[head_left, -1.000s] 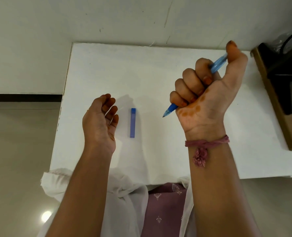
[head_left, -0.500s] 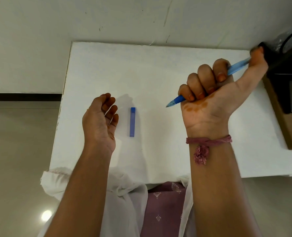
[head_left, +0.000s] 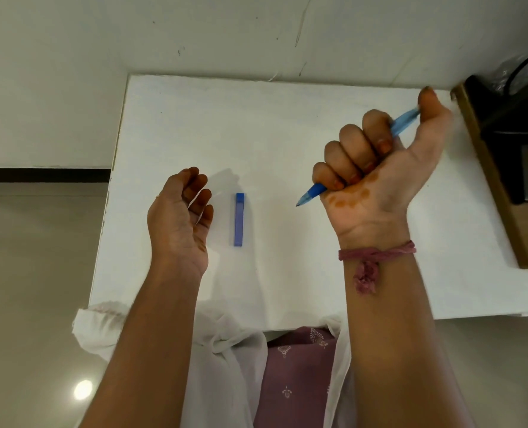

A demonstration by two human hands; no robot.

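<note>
My right hand (head_left: 376,174) is raised above the white table (head_left: 287,125) and grips a blue pen (head_left: 406,123) in its fist. The thumb presses the pen's top end, and the tip points down to the left. A slim blue rectangular case (head_left: 239,219) lies flat on the table between my hands. My left hand (head_left: 179,217) hovers just left of the case with loosely curled fingers and holds nothing.
A brown wooden piece (head_left: 491,180) with a dark object and a cable on it stands against the table's right side. The wall runs along the table's far edge. Tiled floor lies to the left. My white and mauve clothing shows below the near edge.
My right hand swung right and tilted half a second ago, then came back left with the pen tip lower. The thumb stays on the pen's end. Left hand and case are unmoved.
</note>
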